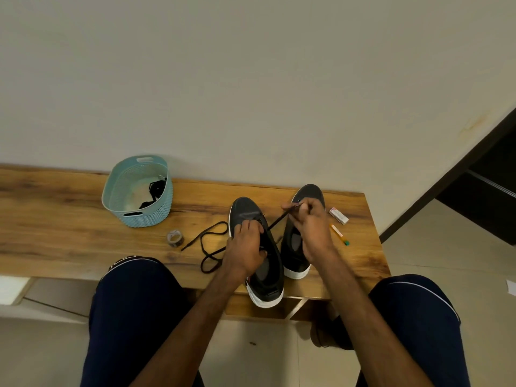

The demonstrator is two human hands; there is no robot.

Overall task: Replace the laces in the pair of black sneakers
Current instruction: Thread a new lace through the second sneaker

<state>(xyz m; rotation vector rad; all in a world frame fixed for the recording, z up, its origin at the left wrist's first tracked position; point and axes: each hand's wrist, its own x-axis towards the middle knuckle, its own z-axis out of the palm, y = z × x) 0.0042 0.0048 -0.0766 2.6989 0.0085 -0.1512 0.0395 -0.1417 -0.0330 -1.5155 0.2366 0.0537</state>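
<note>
My left hand (245,251) is curled over the near shoe (250,212), gripping its upper by the eyelets in the lower middle of the frame. My right hand (310,227) pinches the end of the lace (276,222), which runs taut from those eyelets up and to the right, so the hand hangs over the far shoe (311,192). The two shoes stand just beside each other, toes toward the wall. The near shoe's white heel juts past the table's (69,219) front edge, while the far shoe's heel sits just inside it. Left of the near shoe a loose lace (192,241) lies in loops on the wood, and I cannot tell whether it joins the taut one. A tape roll (175,238) lies near its tip. Further up and left a blue basket (138,191) sits against the wall edge with dark laces inside. To the right of the far shoe lie a small box (338,215) and a pen (339,235), near the table's right edge. Bare wood stretches left of the basket and tape. My knees flank the table's front at the bottom of the frame.
</note>
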